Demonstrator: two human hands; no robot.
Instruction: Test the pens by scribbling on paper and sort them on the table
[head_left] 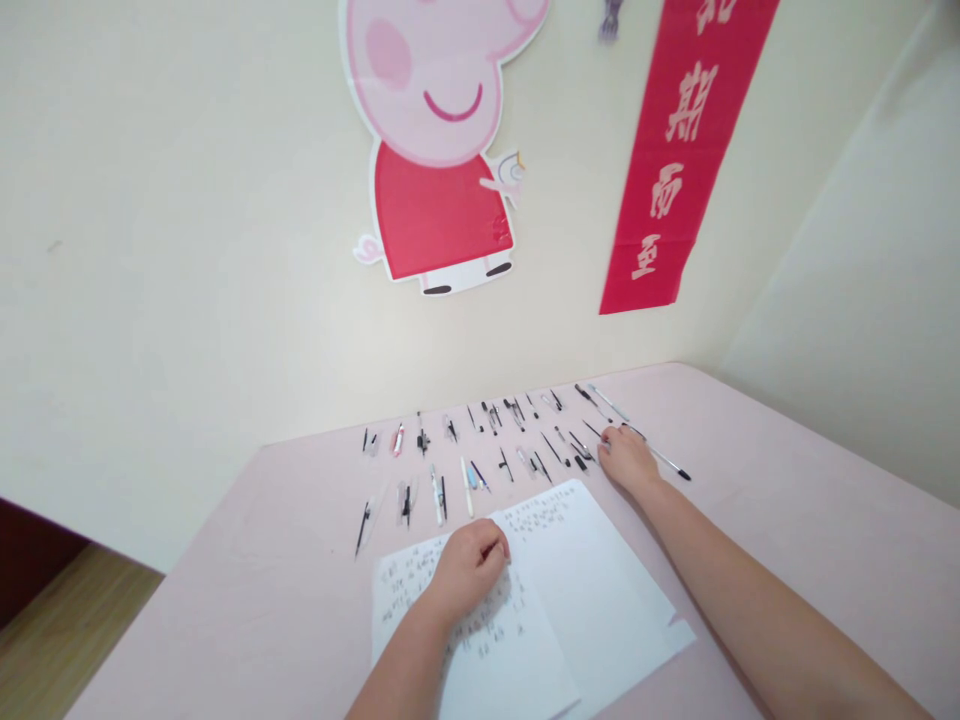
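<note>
My left hand (474, 562) rests curled on the left sheet of handwritten paper (480, 648), its fingers folded in and nothing showing in them. My right hand (628, 457) reaches to the right end of the rows of pens, fingertips bent down together onto the table. A thin dark pen part (592, 428) lies at those fingertips; whatever is between them is too small to make out. Just right of this hand lies a clear pen with a black end (670, 462). Several disassembled pens, with barrels, caps and refills such as this black refill (364, 528), are spread in two rows.
A second sheet (600, 590), written on only near its top, lies on the right. The pink tabletop (787, 500) meets the wall behind the pens. On that wall hang a cartoon pig cutout (442, 215) and a red banner with characters (675, 150).
</note>
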